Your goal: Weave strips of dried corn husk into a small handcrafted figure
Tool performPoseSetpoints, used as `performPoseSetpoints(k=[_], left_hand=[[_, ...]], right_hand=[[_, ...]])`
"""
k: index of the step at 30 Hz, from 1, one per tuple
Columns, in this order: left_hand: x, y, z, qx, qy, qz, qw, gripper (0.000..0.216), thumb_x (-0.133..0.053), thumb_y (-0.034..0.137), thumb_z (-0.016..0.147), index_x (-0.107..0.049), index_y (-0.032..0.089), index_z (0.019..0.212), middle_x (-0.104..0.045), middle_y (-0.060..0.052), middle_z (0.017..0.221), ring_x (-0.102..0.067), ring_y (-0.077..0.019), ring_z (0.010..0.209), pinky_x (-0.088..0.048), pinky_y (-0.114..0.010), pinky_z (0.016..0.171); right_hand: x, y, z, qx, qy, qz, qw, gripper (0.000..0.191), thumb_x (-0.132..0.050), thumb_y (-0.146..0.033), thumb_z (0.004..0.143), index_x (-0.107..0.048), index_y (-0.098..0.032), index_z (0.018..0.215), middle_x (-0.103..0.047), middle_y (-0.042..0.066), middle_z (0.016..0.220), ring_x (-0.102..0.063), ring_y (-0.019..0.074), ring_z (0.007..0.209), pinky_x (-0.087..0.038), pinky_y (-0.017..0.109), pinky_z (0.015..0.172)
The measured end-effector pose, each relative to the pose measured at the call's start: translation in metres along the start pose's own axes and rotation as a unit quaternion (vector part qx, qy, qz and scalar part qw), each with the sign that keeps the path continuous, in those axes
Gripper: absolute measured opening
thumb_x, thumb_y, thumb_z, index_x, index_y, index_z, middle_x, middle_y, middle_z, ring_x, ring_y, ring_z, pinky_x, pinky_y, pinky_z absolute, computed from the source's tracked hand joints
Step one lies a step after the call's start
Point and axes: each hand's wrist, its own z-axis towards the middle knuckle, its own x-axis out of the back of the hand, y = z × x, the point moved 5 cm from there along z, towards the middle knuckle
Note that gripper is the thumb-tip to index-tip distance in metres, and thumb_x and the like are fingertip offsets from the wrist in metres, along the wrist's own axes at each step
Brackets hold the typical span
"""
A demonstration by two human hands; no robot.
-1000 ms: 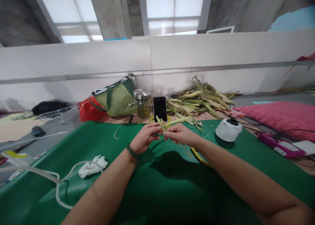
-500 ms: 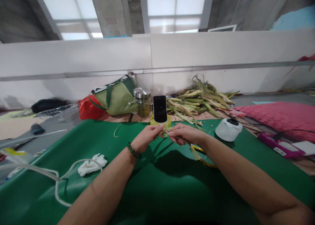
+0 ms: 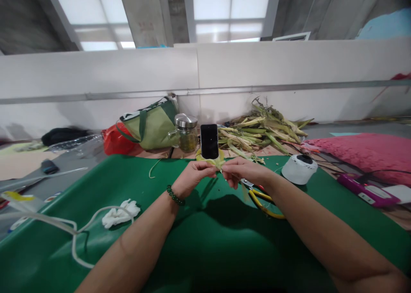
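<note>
Fingertip to fingertip, my left hand (image 3: 196, 176) and my right hand (image 3: 241, 171) pinch a small pale yellow-green plant strip (image 3: 219, 164) between them, above the green mat. Both hands are closed; much of the strip is hidden by the fingers. A green bead bracelet circles my left wrist. Just behind the hands a black-screened phone (image 3: 209, 142) stands upright on a yellow roll (image 3: 215, 155). Below my right forearm lie yellow-handled pliers or cutters (image 3: 265, 205), partly covered by the arm.
A heap of plant stalks (image 3: 266, 128) lies behind on the right, a lidded glass jug (image 3: 187, 134) and green bag (image 3: 154, 128) on the left. A white spool (image 3: 298, 170), pink cushion (image 3: 362, 154), purple power strip (image 3: 364, 189), crumpled tissue (image 3: 120, 214) and white cable (image 3: 75, 246) surround the mat (image 3: 205, 258).
A thin strip that hung below my right hand no longer shows there, and more of the yellow-handled tool is visible. My hands stay together at nearly the same spot.
</note>
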Motion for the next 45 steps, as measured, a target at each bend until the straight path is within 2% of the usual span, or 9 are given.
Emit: performPoseSetpoints(k=[3, 5, 13, 18, 24, 27, 32, 38, 45], left_hand=[[0.002, 0.0, 0.0, 0.0, 0.024, 0.006, 1.0, 0.013, -0.076, 0.029, 0.059, -0.072, 0.017, 0.062, -0.067, -0.002, 0.064, -0.058, -0.0154, 0.065, -0.046, -0.027, 0.068], [0.001, 0.0, -0.001, -0.011, 0.038, 0.035, 0.999, 0.01, -0.074, 0.026, 0.06, -0.071, 0.016, 0.06, -0.066, -0.002, 0.062, -0.058, -0.0155, 0.063, -0.046, -0.027, 0.065], [-0.007, 0.007, -0.007, -0.111, 0.087, 0.231, 0.963, 0.019, -0.062, 0.02, 0.067, -0.062, 0.016, 0.048, -0.055, 0.001, 0.049, -0.047, -0.0124, 0.053, -0.036, -0.025, 0.056], [-0.007, 0.007, -0.009, -0.107, 0.095, 0.226, 0.964, 0.014, -0.063, 0.02, 0.067, -0.067, 0.017, 0.054, -0.064, -0.002, 0.056, -0.053, -0.0151, 0.057, -0.039, -0.026, 0.059], [-0.008, 0.01, -0.011, -0.124, 0.089, 0.222, 0.963, 0.016, -0.063, 0.02, 0.067, -0.066, 0.018, 0.051, -0.06, -0.001, 0.051, -0.05, -0.0146, 0.054, -0.037, -0.026, 0.057], [-0.008, 0.01, -0.013, -0.13, 0.095, 0.256, 0.953, 0.016, -0.061, 0.019, 0.068, -0.066, 0.018, 0.053, -0.061, -0.001, 0.053, -0.051, -0.0144, 0.055, -0.036, -0.025, 0.056], [-0.005, 0.004, -0.01, -0.117, 0.117, 0.302, 0.939, 0.015, -0.061, 0.02, 0.069, -0.068, 0.018, 0.056, -0.065, -0.002, 0.056, -0.053, -0.015, 0.057, -0.036, -0.025, 0.059], [-0.005, 0.001, -0.003, -0.092, 0.057, 0.222, 0.969, 0.014, -0.06, 0.021, 0.068, -0.07, 0.017, 0.059, -0.066, -0.002, 0.059, -0.056, -0.0159, 0.06, -0.039, -0.024, 0.059], [-0.009, 0.003, -0.009, -0.109, 0.07, 0.286, 0.949, 0.015, -0.059, 0.018, 0.068, -0.069, 0.018, 0.057, -0.062, 0.0, 0.053, -0.052, -0.0142, 0.055, -0.036, -0.024, 0.058]], right_hand=[[0.013, -0.018, -0.006, 0.12, 0.17, -0.092, 0.974, 0.027, -0.059, -0.042, 0.076, -0.059, -0.015, 0.071, -0.059, 0.0, 0.062, -0.054, 0.0111, 0.058, -0.041, 0.023, 0.054], [0.014, -0.026, -0.009, 0.177, 0.232, -0.131, 0.947, 0.024, -0.061, -0.039, 0.075, -0.063, -0.015, 0.074, -0.061, 0.001, 0.069, -0.053, 0.0115, 0.063, -0.041, 0.023, 0.057], [0.004, -0.009, 0.003, 0.146, 0.176, -0.068, 0.971, 0.024, -0.073, -0.037, 0.062, -0.069, -0.014, 0.069, -0.063, 0.002, 0.063, -0.052, 0.0114, 0.057, -0.04, 0.024, 0.053], [0.009, -0.006, 0.005, 0.13, 0.148, -0.023, 0.98, 0.023, -0.076, -0.034, 0.059, -0.069, -0.014, 0.067, -0.063, 0.001, 0.061, -0.053, 0.0107, 0.056, -0.042, 0.024, 0.053], [0.008, -0.004, 0.005, 0.105, 0.118, -0.019, 0.987, 0.027, -0.075, -0.038, 0.06, -0.066, -0.013, 0.066, -0.06, 0.0, 0.057, -0.054, 0.0104, 0.054, -0.044, 0.023, 0.052], [0.004, -0.009, 0.002, 0.134, 0.159, -0.12, 0.971, 0.017, -0.068, -0.03, 0.067, -0.064, -0.014, 0.062, -0.059, 0.0, 0.055, -0.05, 0.0097, 0.052, -0.04, 0.022, 0.05], [-0.004, -0.018, -0.006, 0.175, 0.241, -0.292, 0.909, 0.012, -0.058, -0.015, 0.072, -0.068, -0.017, 0.066, -0.064, 0.001, 0.061, -0.053, 0.0121, 0.058, -0.038, 0.024, 0.056], [0.002, -0.02, -0.007, 0.162, 0.155, -0.202, 0.953, 0.015, -0.06, -0.024, 0.074, -0.074, -0.018, 0.076, -0.069, 0.002, 0.067, -0.059, 0.0146, 0.062, -0.043, 0.024, 0.057], [0.007, -0.005, 0.004, 0.101, 0.105, -0.056, 0.988, 0.019, -0.071, -0.032, 0.062, -0.067, -0.014, 0.065, -0.06, 0.0, 0.055, -0.051, 0.0103, 0.054, -0.041, 0.023, 0.051]])
